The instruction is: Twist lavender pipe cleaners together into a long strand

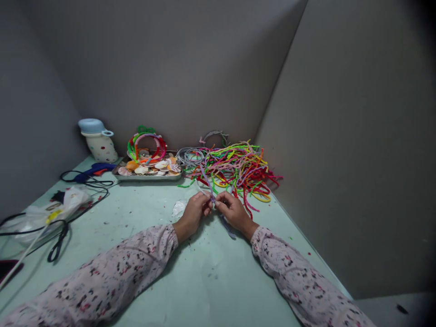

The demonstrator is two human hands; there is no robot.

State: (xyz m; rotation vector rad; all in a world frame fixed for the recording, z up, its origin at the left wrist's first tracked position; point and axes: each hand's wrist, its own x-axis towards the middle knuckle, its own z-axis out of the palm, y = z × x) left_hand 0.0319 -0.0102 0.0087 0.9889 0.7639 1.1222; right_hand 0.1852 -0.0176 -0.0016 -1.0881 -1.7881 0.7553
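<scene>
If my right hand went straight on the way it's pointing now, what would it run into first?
Beyond the purple strand it pinches, your right hand would probably meet your left hand first, though depth is hard to judge.

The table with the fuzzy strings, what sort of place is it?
Probably a craft corner: bright fuzzy strings are piled on the table, shells lie in a tray, and fingers pinch a purple string.

Fingers (223, 200) partly hide purple strand (212, 198); left edge crops dark object (7, 268).
</scene>
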